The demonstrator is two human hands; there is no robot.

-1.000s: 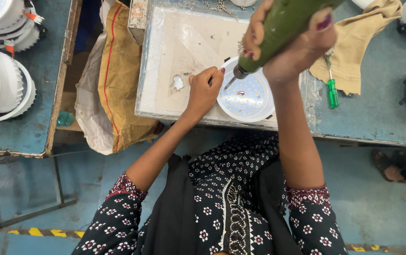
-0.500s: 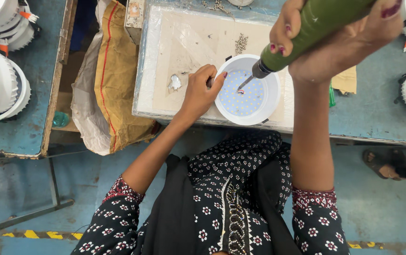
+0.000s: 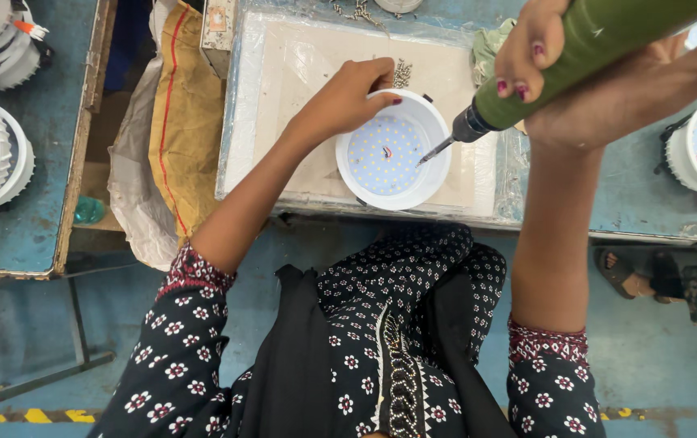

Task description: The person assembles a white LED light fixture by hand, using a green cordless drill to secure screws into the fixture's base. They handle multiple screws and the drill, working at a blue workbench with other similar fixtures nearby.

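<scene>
Round white lamp housing [image 3: 393, 152], dotted LED board inside.

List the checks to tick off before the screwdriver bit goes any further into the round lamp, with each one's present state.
1. Left hand steadies the round white lamp housing by its rim: ok.
2. Right hand grips the green cylindrical electric screwdriver: ok.
3. Bit tip is inside the housing, over the dotted LED board: ok.
4. Bit seated on a screw: cannot tell.
5. Housing sits flat on the cream work mat: ok.
6. Left fingers are apart from the bit: ok.
</scene>
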